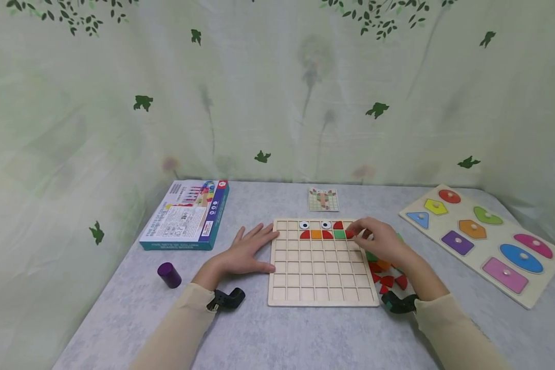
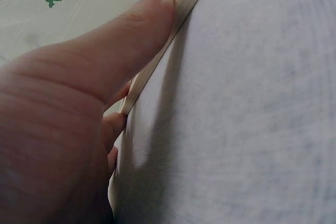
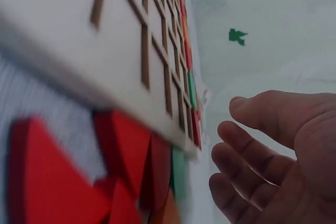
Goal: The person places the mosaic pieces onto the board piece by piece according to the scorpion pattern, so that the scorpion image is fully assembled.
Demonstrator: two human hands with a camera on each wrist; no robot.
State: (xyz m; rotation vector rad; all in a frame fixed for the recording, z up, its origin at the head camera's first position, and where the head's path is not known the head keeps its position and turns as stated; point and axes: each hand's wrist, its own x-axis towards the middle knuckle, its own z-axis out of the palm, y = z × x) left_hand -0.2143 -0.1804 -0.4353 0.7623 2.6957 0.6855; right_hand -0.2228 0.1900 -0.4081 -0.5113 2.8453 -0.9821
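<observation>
Left hand (image 1: 245,255) lay spread against ribbed wooden grid board (image 1: 324,281); right hand (image 1: 383,240), loosely bent, partly hid red piece (image 1: 349,234).

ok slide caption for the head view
Left hand touches a wooden grid board partly set with coloured tiles; right hand is at its far right corner.
</observation>
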